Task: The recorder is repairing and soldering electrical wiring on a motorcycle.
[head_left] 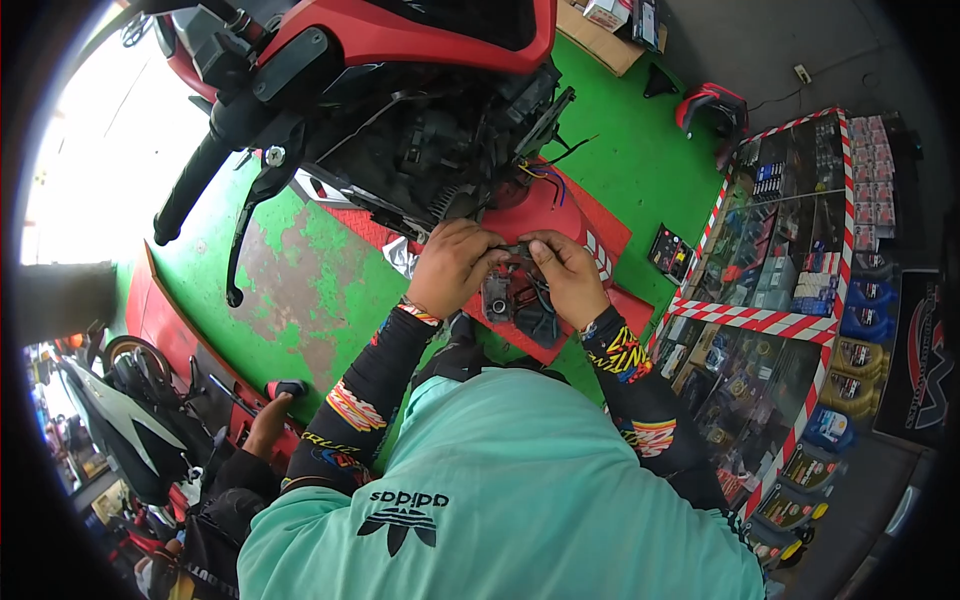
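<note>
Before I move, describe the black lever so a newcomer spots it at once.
Start at the red motorcycle up top. Its thick black grip slants down at the left. The lever is right of that grip: thinner, bent and ending in a rounded knob.

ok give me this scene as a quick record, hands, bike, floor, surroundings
left hand: pinching a small dark part, exact kind unclear
right hand: pinching the same part from the right
motorcycle: red and black, inner parts exposed
floor: green, worn patch at left
right side: display case with red-and-white striped edges
lower left: another person's leg
</note>
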